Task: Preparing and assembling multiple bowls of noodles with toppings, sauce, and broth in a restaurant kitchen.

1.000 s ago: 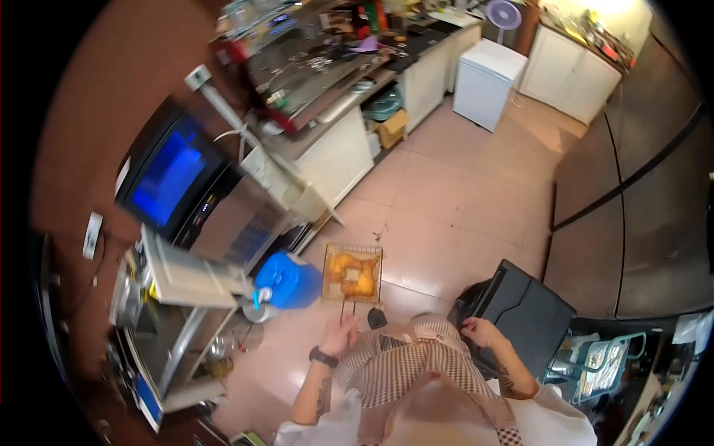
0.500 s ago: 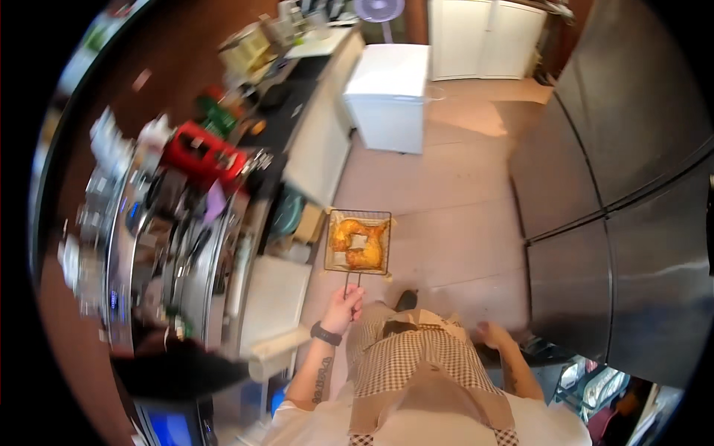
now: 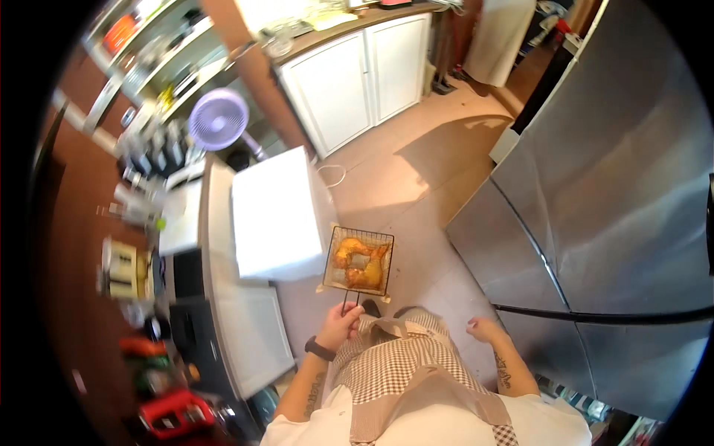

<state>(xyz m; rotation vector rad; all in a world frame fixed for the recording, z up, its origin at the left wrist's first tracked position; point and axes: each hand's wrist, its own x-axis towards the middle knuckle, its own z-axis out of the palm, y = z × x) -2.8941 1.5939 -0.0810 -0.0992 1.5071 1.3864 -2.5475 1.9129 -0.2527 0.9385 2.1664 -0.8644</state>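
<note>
My left hand (image 3: 340,325) is wrapped round the handle of a small square wire basket (image 3: 391,260), held out level in front of me. Inside, on a pale paper liner whose corners poke out, lie golden-brown pieces of what looks like fried chicken (image 3: 367,276). They curve around a bare spot in the middle. Beside my right hip, my right hand (image 3: 483,328) hangs in a loose fist, and nothing shows in it. A checked apron (image 3: 405,353) covers my front.
Steel fridge doors (image 3: 535,223) stand close on my right. Ahead to the left is a white chest-like appliance (image 3: 271,215), with a purple fan (image 3: 219,119) behind it. A cluttered counter (image 3: 223,320) runs along the left. White cupboards (image 3: 364,82) stand at the back.
My view has swung to the right and moved forward; the white appliance and cupboards are nearer. The basket stays in my left hand, and the right arm is still at my side.
</note>
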